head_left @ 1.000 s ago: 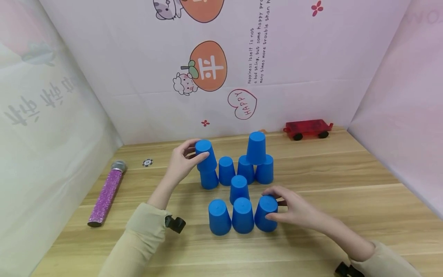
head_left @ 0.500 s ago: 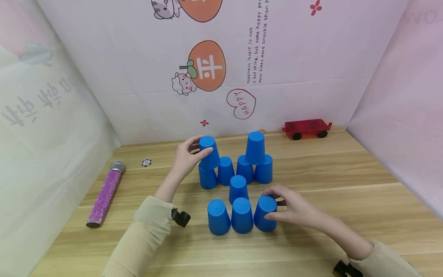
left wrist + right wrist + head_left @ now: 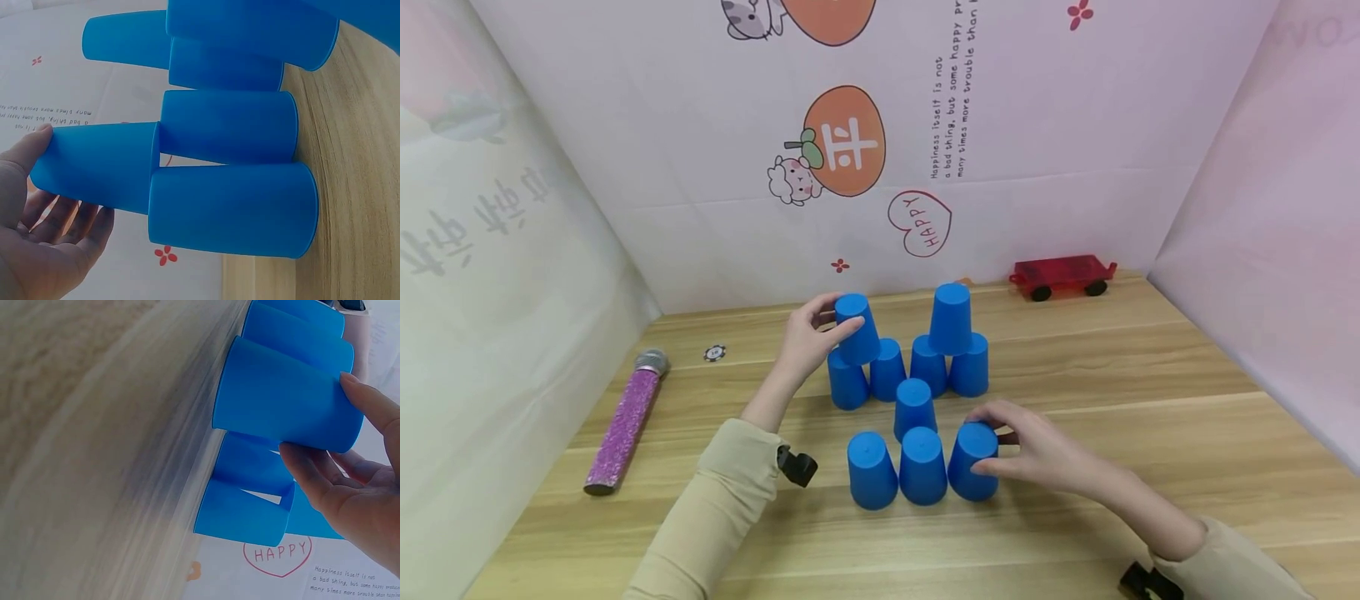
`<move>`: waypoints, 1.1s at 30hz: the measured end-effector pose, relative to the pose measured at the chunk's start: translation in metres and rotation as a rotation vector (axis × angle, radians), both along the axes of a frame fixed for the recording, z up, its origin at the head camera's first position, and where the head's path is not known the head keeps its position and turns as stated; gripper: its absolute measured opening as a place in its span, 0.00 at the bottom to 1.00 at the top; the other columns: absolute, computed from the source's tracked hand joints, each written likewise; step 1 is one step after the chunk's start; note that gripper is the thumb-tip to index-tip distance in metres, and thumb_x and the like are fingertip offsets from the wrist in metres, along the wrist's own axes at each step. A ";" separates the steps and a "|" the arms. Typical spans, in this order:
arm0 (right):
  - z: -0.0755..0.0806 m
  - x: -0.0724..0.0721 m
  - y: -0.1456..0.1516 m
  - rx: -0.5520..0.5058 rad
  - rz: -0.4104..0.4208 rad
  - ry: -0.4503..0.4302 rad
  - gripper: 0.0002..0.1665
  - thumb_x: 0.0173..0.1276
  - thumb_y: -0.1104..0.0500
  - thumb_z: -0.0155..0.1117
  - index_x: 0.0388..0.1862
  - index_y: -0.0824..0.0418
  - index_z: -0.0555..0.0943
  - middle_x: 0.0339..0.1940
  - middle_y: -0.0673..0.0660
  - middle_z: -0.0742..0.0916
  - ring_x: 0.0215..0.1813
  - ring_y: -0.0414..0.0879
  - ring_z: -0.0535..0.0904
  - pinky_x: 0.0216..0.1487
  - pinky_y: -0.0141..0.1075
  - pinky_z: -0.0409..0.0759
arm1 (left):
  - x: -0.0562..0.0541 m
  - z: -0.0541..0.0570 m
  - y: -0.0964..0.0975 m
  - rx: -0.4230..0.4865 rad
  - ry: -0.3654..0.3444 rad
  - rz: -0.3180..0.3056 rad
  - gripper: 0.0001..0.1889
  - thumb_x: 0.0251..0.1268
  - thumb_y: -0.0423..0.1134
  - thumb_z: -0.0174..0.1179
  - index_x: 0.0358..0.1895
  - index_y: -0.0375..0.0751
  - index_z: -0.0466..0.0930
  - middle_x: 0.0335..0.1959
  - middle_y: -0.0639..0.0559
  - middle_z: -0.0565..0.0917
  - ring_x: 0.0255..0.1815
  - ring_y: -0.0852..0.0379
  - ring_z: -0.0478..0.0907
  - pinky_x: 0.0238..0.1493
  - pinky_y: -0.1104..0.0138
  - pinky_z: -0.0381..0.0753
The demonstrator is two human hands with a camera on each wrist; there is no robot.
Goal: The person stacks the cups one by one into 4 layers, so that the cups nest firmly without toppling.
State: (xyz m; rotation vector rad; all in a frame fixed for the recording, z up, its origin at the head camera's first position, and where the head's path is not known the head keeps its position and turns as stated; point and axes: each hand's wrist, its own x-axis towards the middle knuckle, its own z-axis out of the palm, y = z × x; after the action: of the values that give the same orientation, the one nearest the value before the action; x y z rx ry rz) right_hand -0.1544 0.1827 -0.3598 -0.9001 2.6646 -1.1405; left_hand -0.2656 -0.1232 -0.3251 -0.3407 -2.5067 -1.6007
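And the left hand (image 3: pixel 805 342) is bringing its raised cup (image 3: pixel 857 329) inward! Moments ago that cup was sitting straight above the outer cup (image 3: pixel 848 383); now it's straddling the gap between that one and the inner cup (image 3: pixel 888 372) beside it. The left wrist view is showing its rim right at both tops, though whether it's bearing its full weight there I can't tell. Thumb on one side, fingers curving round the other, the hand is holding on. So the left side is looking close to matching the right pair (image 3: pixel 969 367), where a top cup (image 3: pixel 951 319) is already bridging two. Meanwhile the right hand (image 3: pixel 1037 450) is staying put, its thumb and fingers gripping the end cup (image 3: pixel 966 475), which is standing upside down on the table (image 3: pixel 1112 392), just beside the middle front cup (image 3: pixel 922 467).
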 end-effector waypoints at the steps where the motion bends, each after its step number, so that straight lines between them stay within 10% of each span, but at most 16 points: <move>1: 0.000 0.000 0.000 0.001 -0.001 -0.001 0.30 0.58 0.49 0.70 0.54 0.64 0.73 0.50 0.60 0.82 0.51 0.56 0.80 0.46 0.43 0.84 | 0.000 0.000 0.000 0.001 0.000 -0.002 0.28 0.59 0.51 0.64 0.62 0.49 0.71 0.60 0.46 0.76 0.61 0.46 0.74 0.59 0.50 0.76; 33: 0.004 0.006 0.014 -0.031 -0.031 0.011 0.30 0.57 0.50 0.70 0.53 0.66 0.74 0.48 0.60 0.82 0.49 0.55 0.79 0.43 0.42 0.85 | 0.018 -0.019 -0.029 0.045 -0.042 -0.029 0.29 0.60 0.47 0.63 0.64 0.44 0.68 0.62 0.45 0.74 0.63 0.44 0.72 0.60 0.53 0.76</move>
State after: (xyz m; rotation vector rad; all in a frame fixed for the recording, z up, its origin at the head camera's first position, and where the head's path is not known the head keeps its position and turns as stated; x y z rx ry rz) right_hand -0.1488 0.1963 -0.3555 -0.8757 2.6857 -1.1904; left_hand -0.2475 -0.1527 -0.3446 -0.3433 -2.5026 -1.6899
